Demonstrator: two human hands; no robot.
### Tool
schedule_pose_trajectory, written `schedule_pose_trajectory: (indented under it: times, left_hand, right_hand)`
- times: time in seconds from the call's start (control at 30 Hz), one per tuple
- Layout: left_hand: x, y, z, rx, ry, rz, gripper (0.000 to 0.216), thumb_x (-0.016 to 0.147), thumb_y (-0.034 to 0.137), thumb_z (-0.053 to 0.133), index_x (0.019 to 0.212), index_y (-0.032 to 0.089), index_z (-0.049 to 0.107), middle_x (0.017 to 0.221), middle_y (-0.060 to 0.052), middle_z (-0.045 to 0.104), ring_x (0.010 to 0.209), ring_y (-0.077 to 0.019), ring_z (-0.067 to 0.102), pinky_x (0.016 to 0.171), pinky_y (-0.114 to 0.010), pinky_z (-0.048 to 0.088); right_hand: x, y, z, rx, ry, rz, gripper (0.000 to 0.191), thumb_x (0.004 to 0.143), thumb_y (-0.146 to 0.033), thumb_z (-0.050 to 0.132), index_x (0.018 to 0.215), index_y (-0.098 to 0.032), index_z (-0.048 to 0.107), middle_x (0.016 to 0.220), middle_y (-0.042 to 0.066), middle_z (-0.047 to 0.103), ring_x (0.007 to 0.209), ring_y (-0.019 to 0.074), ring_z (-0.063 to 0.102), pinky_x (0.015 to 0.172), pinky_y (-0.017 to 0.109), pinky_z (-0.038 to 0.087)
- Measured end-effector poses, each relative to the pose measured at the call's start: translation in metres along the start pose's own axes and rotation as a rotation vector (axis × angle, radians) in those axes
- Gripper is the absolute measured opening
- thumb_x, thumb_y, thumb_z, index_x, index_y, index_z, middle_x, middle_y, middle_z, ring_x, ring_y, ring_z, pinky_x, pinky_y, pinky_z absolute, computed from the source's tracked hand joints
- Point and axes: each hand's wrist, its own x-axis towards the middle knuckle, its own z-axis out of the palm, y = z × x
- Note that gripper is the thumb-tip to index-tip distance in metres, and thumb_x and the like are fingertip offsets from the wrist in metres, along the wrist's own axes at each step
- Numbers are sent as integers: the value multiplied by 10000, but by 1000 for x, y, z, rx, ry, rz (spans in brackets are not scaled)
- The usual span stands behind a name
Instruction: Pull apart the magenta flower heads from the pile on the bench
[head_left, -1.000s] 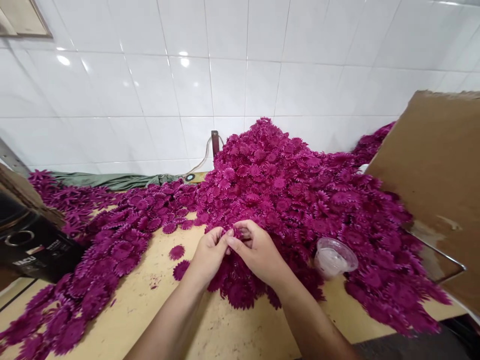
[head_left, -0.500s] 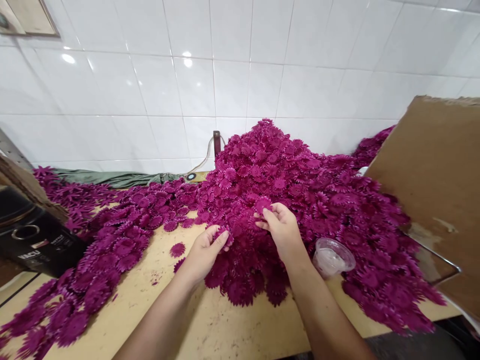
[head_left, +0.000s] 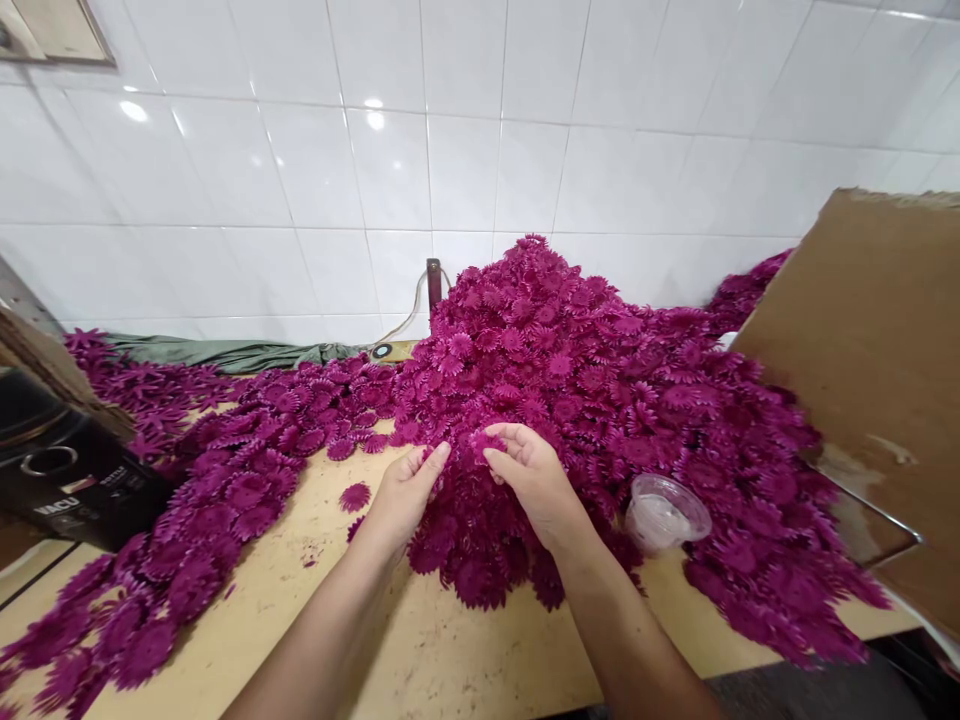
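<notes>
The yellow counter (head_left: 450,650) is closest, and two bare arms reach over it. The left hand (head_left: 403,492) rests at the edge of the big heap (head_left: 600,380) of purple flowers. Its fingers are straight and close together, and I cannot tell if it holds anything. Just beside it, the right hand (head_left: 534,478) pinches one purple flower (head_left: 486,440) between thumb and fingers, right over the front of the heap. A clear cup (head_left: 666,512) lies tipped in the flowers near the right wrist. To the left, the loose flowers (head_left: 225,490) lie spread out flat, and a black box (head_left: 67,490) sits past them. A brown cardboard sheet (head_left: 862,350) leans on the right. At the back are a green cloth (head_left: 225,354) and the white tile wall (head_left: 300,170).
</notes>
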Motion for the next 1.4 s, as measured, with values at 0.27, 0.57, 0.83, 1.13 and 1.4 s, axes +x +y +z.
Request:
schedule_pose_trajectory:
  times: [0.27,0.57,0.83,1.13,1.4]
  left_hand:
    - [-4,12,-1,100,-77,126,267,631,308,657,868,186,635,884,-30,643,829,-173,554,753,-269,408]
    - [0,7,7,159,-109,139,153,625,305,628,588,167,573,545,35,518,538,-109,437,565,-236,362]
    - [2,15,-2,207,-146,140,154,660,318,599,667,166,574,599,29,537,587,-117,475,594,-238,383]
    - [-4,11,13,244,-190,172,136,668,305,541,635,173,534,570,30,508,564,-120,450,565,-240,369]
    - [15,13,-24,185,91,201,220,603,366,623,601,165,533,555,42,479,538,-100,403,543,-218,330]
  right_hand:
    - [-1,10,0,-80,13,-36,199,601,-290,589,718,-190,462,490,-94,469,457,69,428,488,216,334]
    - [-3,10,2,-27,-29,-32,306,623,-347,629,819,-180,464,471,-126,379,427,51,312,450,200,247]
    - [-6,9,-2,22,-21,10,367,607,-400,654,835,-174,476,497,-114,406,440,44,307,452,195,232]
    - [-7,12,2,27,-77,-24,336,633,-393,642,842,-178,489,528,-98,416,471,57,349,479,203,276]
    - [7,7,-24,-261,86,-153,268,677,-365,568,870,-184,525,654,-15,507,604,133,487,597,291,422]
